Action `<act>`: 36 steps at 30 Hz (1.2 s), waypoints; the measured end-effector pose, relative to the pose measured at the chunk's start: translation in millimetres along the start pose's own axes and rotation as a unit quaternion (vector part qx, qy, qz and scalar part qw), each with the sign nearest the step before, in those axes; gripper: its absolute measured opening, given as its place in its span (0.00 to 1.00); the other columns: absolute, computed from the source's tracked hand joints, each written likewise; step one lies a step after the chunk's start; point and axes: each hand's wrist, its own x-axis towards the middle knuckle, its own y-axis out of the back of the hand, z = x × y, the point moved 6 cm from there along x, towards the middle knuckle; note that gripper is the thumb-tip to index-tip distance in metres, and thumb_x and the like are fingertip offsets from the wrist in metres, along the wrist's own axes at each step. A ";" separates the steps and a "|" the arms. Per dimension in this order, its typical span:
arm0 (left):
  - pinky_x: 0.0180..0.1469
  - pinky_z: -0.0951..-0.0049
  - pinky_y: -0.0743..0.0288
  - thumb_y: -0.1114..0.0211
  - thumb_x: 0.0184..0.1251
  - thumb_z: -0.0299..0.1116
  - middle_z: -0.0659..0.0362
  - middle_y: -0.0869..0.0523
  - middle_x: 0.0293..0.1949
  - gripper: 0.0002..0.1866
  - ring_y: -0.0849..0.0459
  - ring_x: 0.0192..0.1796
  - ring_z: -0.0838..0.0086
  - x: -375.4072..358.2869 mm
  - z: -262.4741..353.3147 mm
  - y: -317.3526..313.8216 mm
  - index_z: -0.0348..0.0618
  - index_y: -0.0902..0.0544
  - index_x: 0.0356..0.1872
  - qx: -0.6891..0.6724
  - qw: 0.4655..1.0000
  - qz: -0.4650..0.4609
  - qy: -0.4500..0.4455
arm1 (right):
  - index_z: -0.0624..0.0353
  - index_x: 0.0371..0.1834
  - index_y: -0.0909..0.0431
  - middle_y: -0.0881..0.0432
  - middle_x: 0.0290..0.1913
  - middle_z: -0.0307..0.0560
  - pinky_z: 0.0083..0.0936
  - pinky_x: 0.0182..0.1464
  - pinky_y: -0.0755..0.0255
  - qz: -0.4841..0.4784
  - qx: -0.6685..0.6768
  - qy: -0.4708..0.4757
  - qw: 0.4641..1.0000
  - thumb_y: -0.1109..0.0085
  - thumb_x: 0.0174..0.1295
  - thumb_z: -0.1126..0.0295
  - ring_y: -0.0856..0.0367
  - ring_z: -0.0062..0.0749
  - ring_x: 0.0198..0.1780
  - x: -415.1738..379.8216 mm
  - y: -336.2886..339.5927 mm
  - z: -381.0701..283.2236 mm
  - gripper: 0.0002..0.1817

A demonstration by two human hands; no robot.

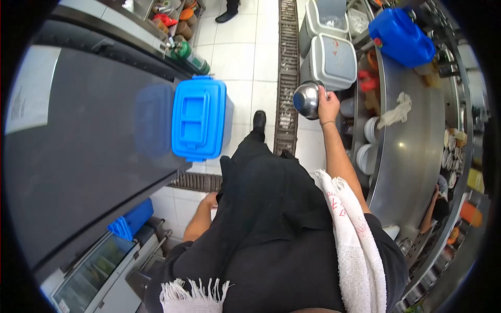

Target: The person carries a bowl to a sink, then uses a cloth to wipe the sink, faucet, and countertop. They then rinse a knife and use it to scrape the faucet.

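My right hand (328, 107) is closed on the rim of a shiny metal bowl (306, 100), held out ahead and to the right, above the floor drain. Close beyond the bowl stands a bin with a grey lid (339, 56). My left hand (210, 200) hangs low beside my black apron (271, 198), near the left hip. Its fingers are mostly hidden by the apron, so I cannot make out whether it holds anything. A white towel (347, 224) with red lettering lies over my shoulders.
To the left stands a blue lidded container (198, 120) beside a dark cabinet (94, 156). A drain grate (287, 68) runs along the tiled floor. Right, a steel counter (407, 156) bears a blue jerrycan (402, 36) and a cloth (396, 110). Another person's shoe (227, 16) is ahead.
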 end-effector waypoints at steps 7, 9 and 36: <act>0.32 0.70 0.26 0.36 0.75 0.46 0.62 0.16 0.33 0.19 0.20 0.31 0.74 59.2 301.2 81.4 0.41 0.14 0.52 -0.137 0.978 0.119 -0.104 | 0.64 0.23 0.23 0.27 0.17 0.42 0.31 0.28 0.34 -0.019 -0.031 0.052 0.998 0.25 0.65 0.52 0.36 0.24 0.23 140.8 -59.6 -97.2 0.27; 0.32 0.69 0.26 0.37 0.77 0.46 0.61 0.15 0.36 0.19 0.20 0.33 0.75 71.5 437.2 99.4 0.42 0.15 0.55 -0.104 0.963 0.069 -0.239 | 0.63 0.23 0.24 0.27 0.17 0.41 0.30 0.26 0.35 -0.019 -0.039 0.077 0.996 0.24 0.64 0.53 0.36 0.23 0.22 174.2 -65.3 -128.2 0.26; 0.67 0.52 0.22 0.55 0.74 0.76 0.54 0.19 0.68 0.45 0.18 0.66 0.56 -45.3 1246.3 61.9 0.49 0.27 0.74 -0.465 0.760 -0.282 -0.356 | 0.58 0.24 0.17 0.15 0.28 0.48 0.45 0.38 0.23 -0.518 -0.092 0.390 0.756 0.39 0.68 0.39 0.14 0.50 0.35 593.6 -345.7 -321.3 0.30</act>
